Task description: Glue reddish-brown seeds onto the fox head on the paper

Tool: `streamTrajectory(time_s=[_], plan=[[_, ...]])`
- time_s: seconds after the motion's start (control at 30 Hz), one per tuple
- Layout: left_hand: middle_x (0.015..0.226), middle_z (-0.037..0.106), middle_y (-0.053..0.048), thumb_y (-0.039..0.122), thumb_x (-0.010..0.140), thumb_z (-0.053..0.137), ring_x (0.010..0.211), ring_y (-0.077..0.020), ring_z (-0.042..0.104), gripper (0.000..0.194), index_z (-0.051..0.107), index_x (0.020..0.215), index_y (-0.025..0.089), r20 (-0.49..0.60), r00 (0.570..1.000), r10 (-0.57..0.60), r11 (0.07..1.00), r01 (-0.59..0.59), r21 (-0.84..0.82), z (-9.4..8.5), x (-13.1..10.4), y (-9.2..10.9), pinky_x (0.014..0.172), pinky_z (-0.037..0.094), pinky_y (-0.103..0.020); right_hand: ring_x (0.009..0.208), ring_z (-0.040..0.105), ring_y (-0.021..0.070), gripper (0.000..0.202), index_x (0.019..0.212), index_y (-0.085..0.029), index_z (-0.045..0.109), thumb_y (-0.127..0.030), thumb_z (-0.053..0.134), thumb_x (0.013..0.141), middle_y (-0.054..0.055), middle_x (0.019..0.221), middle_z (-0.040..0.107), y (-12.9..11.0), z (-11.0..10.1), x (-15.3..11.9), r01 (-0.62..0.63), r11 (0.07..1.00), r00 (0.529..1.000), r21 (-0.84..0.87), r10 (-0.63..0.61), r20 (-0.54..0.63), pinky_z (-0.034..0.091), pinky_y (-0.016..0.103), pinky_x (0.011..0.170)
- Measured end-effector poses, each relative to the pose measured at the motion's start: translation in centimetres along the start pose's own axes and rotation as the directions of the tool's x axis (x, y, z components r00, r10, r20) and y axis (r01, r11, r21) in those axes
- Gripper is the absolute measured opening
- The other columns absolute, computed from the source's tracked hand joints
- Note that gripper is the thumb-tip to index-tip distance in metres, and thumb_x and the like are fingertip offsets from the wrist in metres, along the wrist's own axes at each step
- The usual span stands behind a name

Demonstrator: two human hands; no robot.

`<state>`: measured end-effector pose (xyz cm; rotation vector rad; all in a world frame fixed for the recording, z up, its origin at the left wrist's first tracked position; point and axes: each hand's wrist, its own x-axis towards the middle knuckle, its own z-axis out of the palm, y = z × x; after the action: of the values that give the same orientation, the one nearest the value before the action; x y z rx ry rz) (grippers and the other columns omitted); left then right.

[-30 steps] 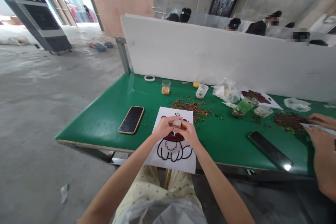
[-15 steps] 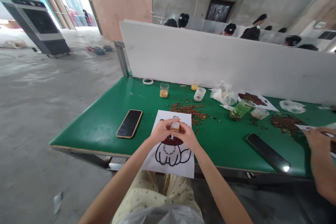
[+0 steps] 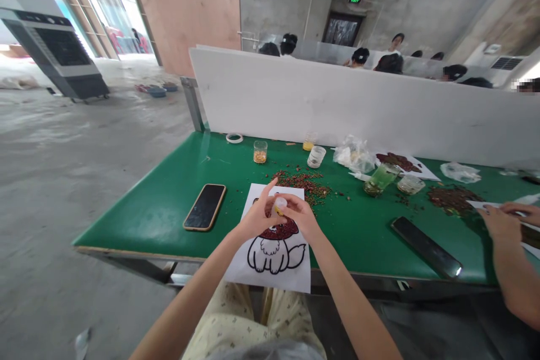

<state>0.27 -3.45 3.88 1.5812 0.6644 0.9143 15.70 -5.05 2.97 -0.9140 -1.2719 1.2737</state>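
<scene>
A small white bottle with a yellow band (image 3: 279,206) is in my right hand (image 3: 300,215), its round pale end up and its lower end hidden by fingers. My left hand (image 3: 254,220) is just left of the bottle, index finger raised and thumb spread; whether the thumb touches the bottle is unclear. Both hands are over a sheet of paper (image 3: 236,275) with a black-outlined cartoon animal. Dark red grains cover much of its head, while the body and tail are bare. A pile of reddish-brown and greenish grains (image 3: 312,187) lies beyond the sheet.
Left of the sheet lies a phone (image 3: 205,207); another dark phone (image 3: 426,247) is at right. Behind are a cup of yellow grains (image 3: 260,153), a clear cup (image 3: 316,156), a tape roll (image 3: 234,138) and a tipped green jar (image 3: 382,179). A neighbour's hands (image 3: 504,222) work at far right.
My left hand has loosened from around the bottle and its index finger now points up. The bottle stays in my right hand. The view has tilted slightly upward.
</scene>
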Motion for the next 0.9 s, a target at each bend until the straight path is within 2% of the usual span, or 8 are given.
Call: streamTrajectory(time_s=[0.1, 0.2, 0.37, 0.53, 0.6, 0.77, 0.9], plan=[[0.080, 0.059, 0.001, 0.022, 0.072, 0.066, 0.069, -0.0104, 0.052, 0.085, 0.020, 0.144, 0.021, -0.041, 0.998, 0.036, 0.988, -0.030, 0.153, 0.5, 0.1, 0.1, 0.064, 0.043, -0.022, 0.090, 0.061, 0.0205, 0.034, 0.095, -0.022, 0.064, -0.041, 0.073, 0.067, 0.004, 0.100, 0.066, 0.0, 0.2, -0.1, 0.037, 0.999, 0.999, -0.031, -0.038, -0.030, 0.047, 0.035, 0.084], [0.079, 0.059, 0.001, 0.019, 0.074, 0.062, 0.070, -0.0108, 0.054, 0.083, 0.018, 0.145, 0.021, -0.050, 0.997, 0.054, 0.983, -0.044, 0.180, 0.8, 0.1, 0.1, 0.066, 0.043, -0.023, 0.091, 0.061, 0.0197, 0.034, 0.095, -0.021, 0.062, -0.039, 0.073, 0.067, 0.004, 0.098, 0.065, 0.2, 0.3, -0.3, 0.057, 0.998, 0.998, -0.035, -0.059, -0.035, 0.047, 0.034, 0.086], [0.096, 0.061, -0.005, 0.016, 0.070, 0.065, 0.076, -0.0116, 0.059, 0.095, 0.009, 0.146, 0.023, -0.114, 0.991, 0.075, 0.996, -0.070, 0.046, 1.0, 0.1, -0.6, 0.070, 0.045, -0.024, 0.101, 0.057, 0.0195, 0.033, 0.094, -0.022, 0.057, -0.038, 0.072, 0.070, 0.005, 0.112, 0.061, 0.3, 0.1, -0.3, 0.050, 0.999, 0.999, -0.014, -0.050, 0.010, 0.044, 0.034, 0.091], [0.090, 0.066, -0.004, 0.021, 0.072, 0.067, 0.080, -0.0137, 0.061, 0.093, 0.011, 0.147, 0.021, -0.084, 0.995, 0.045, 0.999, -0.044, 0.014, 0.6, 0.3, -1.6, 0.073, 0.045, -0.026, 0.105, 0.056, 0.0179, 0.029, 0.088, -0.023, 0.052, -0.035, 0.071, 0.071, 0.004, 0.115, 0.058, 0.6, -0.2, -0.5, 0.035, 0.999, 0.999, 0.008, -0.035, 0.000, 0.042, 0.034, 0.094], [0.089, 0.067, -0.003, 0.020, 0.072, 0.066, 0.077, -0.0133, 0.061, 0.092, 0.012, 0.146, 0.021, -0.079, 0.996, 0.036, 0.999, -0.036, 0.004, 0.5, 0.3, -1.9, 0.072, 0.046, -0.026, 0.107, 0.055, 0.0175, 0.029, 0.092, -0.024, 0.051, -0.034, 0.070, 0.073, 0.004, 0.118, 0.056, 0.8, -0.3, -0.7, 0.040, 0.999, 0.999, 0.001, -0.040, 0.023, 0.042, 0.034, 0.095], [0.081, 0.067, -0.001, 0.016, 0.067, 0.068, 0.073, -0.0138, 0.063, 0.095, 0.013, 0.145, 0.020, -0.159, 0.987, -0.007, 0.993, -0.012, -0.118, 0.7, 0.2, -2.2, 0.071, 0.049, -0.026, 0.117, 0.050, 0.0203, 0.061, 0.120, -0.026, 0.047, -0.031, 0.076, 0.067, 0.005, 0.127, 0.052, 1.8, -0.3, -0.9, 0.045, 0.998, 0.987, -0.054, -0.036, 0.158, 0.040, 0.035, 0.099], [0.079, 0.068, -0.001, 0.017, 0.063, 0.072, 0.073, -0.0150, 0.065, 0.099, 0.016, 0.144, 0.018, -0.220, 0.974, -0.063, 0.981, 0.020, -0.193, 1.1, 0.1, -2.5, 0.070, 0.052, -0.027, 0.112, 0.055, 0.0223, 0.058, 0.117, -0.025, 0.051, -0.031, 0.076, 0.064, 0.006, 0.119, 0.058, 3.0, -0.2, -0.7, -0.015, 1.000, 0.989, 0.001, 0.015, 0.149, 0.045, 0.036, 0.094]])
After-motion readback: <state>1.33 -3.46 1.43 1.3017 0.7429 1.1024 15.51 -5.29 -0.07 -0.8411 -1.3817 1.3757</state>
